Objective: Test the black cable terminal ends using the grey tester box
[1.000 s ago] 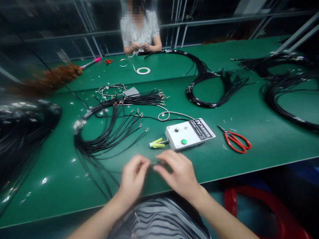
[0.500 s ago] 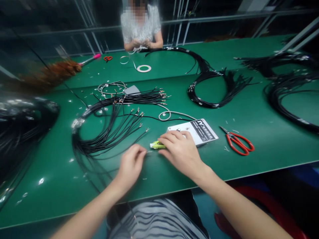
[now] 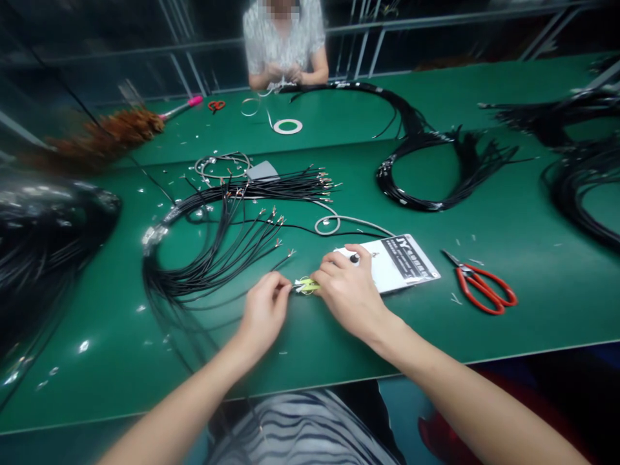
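My left hand [image 3: 265, 309] is closed in a pinch on the end of a thin black cable [image 3: 227, 298]. Its fingertips are right beside the pale jaws of a small yellow-green clip [image 3: 307, 285], and the cable's tip meets those jaws. Whether the jaws grip the wire, I cannot tell. The clip's rear is between the thumb and fingers of my right hand [image 3: 349, 287], whose index finger rests over a white box [image 3: 387, 268] with a black label and a black knob. That hand hides part of the box.
A looped bundle of black cables [image 3: 167, 278] with stripped ends lies left. Red-handled scissors [image 3: 487, 287] are right of the box. More cable coils [image 3: 411, 205] lie behind. Across the table sits a co-worker [image 3: 285, 48], near a tape roll [image 3: 287, 126] and a brown duster [image 3: 111, 139].
My left hand has brought the cable end rightward up to the clip's jaws, closing the small gap. My right hand stays on the clip. The whole view has shifted slightly.
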Available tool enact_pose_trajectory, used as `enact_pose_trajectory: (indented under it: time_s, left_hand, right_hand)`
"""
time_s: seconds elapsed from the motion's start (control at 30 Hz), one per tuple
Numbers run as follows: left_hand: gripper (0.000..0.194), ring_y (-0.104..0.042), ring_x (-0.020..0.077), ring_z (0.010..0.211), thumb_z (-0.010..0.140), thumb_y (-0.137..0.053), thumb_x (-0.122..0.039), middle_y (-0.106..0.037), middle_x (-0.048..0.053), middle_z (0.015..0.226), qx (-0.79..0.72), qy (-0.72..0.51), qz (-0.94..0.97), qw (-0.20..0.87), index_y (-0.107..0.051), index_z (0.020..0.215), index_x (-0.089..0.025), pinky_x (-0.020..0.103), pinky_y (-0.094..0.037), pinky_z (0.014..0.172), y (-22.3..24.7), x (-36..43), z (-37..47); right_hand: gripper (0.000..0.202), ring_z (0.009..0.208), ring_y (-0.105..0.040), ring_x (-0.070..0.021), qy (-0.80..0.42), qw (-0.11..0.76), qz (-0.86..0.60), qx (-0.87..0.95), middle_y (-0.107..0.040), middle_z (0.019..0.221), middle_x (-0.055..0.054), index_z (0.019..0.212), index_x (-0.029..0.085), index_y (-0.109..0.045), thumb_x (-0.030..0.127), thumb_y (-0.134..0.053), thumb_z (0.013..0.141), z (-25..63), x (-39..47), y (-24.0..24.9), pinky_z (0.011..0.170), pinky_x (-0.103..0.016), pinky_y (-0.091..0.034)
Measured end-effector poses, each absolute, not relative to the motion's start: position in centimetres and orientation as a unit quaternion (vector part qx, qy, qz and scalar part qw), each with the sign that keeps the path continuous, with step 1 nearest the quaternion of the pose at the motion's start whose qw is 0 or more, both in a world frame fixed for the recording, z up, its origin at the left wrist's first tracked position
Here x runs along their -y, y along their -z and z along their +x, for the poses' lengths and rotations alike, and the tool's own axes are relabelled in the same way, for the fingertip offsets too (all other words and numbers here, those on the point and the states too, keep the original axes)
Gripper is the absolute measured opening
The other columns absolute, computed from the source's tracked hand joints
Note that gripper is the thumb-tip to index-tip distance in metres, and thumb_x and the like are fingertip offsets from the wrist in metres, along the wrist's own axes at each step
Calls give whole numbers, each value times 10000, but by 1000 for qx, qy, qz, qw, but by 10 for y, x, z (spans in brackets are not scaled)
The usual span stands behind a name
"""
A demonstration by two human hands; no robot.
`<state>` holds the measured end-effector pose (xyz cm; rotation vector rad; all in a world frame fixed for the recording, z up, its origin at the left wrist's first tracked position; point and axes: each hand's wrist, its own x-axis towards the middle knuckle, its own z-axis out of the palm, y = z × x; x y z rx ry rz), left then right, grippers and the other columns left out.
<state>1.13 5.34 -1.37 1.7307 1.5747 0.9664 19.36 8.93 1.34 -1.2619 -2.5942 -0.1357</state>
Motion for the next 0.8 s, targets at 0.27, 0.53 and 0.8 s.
enact_pose_trajectory:
  time_s: [0.27, 0.53, 0.8]
  left_hand:
    - [147, -610, 157, 730, 923, -509, -200, -623, 20, 787, -597, -360, 638, 329, -594, 807, -173, 248, -468, 680, 17, -53, 14]
    - [145, -624, 167, 742, 914, -523, -220, -651, 29, 791, -595, -376, 617, 353, -615, 813, -173, 246, -470, 662, 18, -54, 15]
    - [146, -623, 164, 722, 912, -528, -235, -651, 19, 771, -591, -377, 622, 348, -617, 813, -176, 241, -452, 640, 22, -52, 14]
  right_hand:
    - [129, 1076, -541, -250, 48, 112, -440, 890, -707, 856, -40, 828, 197, -655, 85, -596, 851, 190, -83, -17, 1071, -533, -123]
    - [174, 1141, -602, -261, 8, 268, -477, 837, -740, 1108, -39, 1085, 240, -659, 234, -603, 920, 229, -59, -36, 1028, -472, -266]
    - [173, 1060, -655, -248, 42, 372, -540, 754, -768, 1044, -31, 1030, 251, -660, 150, -631, 893, 256, -18, 0, 913, -406, -370]
